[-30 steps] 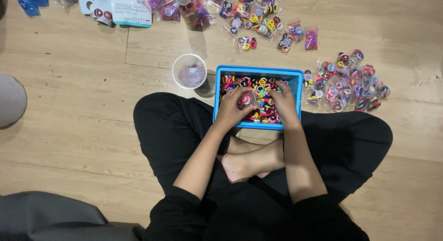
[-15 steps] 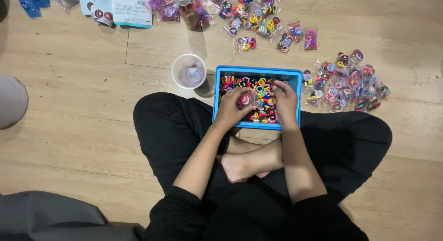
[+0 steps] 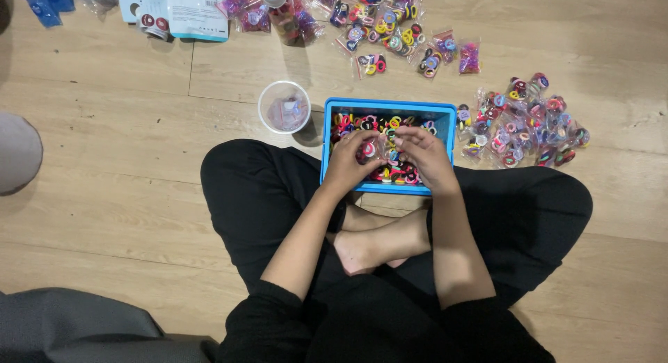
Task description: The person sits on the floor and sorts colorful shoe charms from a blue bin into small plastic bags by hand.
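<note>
Two hands, left (image 3: 348, 161) and right (image 3: 426, 156), over blue bin (image 3: 390, 104) of hair ties (image 3: 362, 121); grip unclear (fingertips hidden).

Pale wood-grain floor (image 3: 104, 140) planks, smooth with a soft sheen, carry a blue plastic tray (image 3: 390, 106) with a matt rim, heaped with fuzzy cloth hair ties (image 3: 390, 123) in many colours. Beside it stands a clear plastic cup (image 3: 284, 107), and glossy, crinkled clear plastic packets (image 3: 529, 123) lie on the boards. The seated person's trousers (image 3: 250, 189) are matt black cloth.
</note>
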